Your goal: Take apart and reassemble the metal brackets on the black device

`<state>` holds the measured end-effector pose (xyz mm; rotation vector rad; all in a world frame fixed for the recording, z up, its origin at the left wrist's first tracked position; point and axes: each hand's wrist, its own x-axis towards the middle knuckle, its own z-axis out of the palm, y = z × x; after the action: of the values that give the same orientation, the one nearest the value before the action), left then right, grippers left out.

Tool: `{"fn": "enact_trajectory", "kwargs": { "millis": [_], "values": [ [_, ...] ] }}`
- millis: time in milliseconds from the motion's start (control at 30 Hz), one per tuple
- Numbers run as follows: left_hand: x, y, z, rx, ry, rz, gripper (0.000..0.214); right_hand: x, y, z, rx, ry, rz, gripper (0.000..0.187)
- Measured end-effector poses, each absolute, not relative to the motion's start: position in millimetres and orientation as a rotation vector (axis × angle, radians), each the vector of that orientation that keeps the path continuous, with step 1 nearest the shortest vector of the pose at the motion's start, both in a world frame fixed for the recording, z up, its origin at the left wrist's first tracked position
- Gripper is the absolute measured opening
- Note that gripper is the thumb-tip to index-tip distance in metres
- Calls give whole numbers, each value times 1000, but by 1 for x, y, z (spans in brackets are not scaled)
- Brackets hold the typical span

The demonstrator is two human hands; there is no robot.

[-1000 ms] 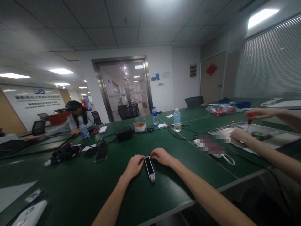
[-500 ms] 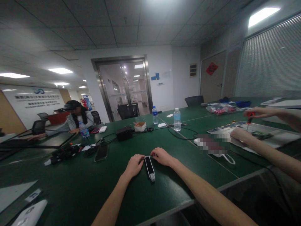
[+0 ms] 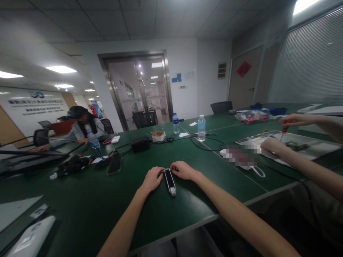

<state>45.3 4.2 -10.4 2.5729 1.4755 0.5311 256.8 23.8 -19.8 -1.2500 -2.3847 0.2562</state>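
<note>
On the near side of the green table (image 3: 163, 217) lies a white-edged device (image 3: 169, 179) with a black face, its far end between the left hand (image 3: 153, 178) and right hand (image 3: 184, 170); both are half-curled, their grip unclear.

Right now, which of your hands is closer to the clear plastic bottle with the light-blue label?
Right. The right hand is on the near side of the clear plastic bottle, slightly left; the left hand is farther left and farther away.
</note>
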Motion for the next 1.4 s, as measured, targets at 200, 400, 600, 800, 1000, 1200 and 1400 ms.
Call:
{"fn": "enact_trajectory", "kwargs": {
  "millis": [200, 400, 600, 800, 1000, 1200, 1400],
  "values": [
    [46, 7, -13, 2587, 1452, 526, 30, 259, 22, -15, -1270, -2422, 284, 22],
    [45, 9, -17, 2570, 1456, 530, 30, 260, 25, -19, -1256, -2425, 266, 22],
    [45, 7, -15, 2588, 1449, 534, 30, 274, 32, -15, -1298, -2335, 151, 21],
    [44, 4, -13, 2536, 1457, 525, 31, 306, 37, -5, -1565, -2252, 110, 23],
    [42, 6, -15, 2526, 1449, 539, 31, 322, 36, -4, -1792, -2275, 332, 24],
    [43, 5, -13, 2506, 1463, 502, 32, 328, 34, -1, -1766, -2248, 495, 22],
    [45, 2, -9, 2494, 1484, 494, 33, 331, 33, -1, -1800, -2232, 572, 16]
  ]
}}
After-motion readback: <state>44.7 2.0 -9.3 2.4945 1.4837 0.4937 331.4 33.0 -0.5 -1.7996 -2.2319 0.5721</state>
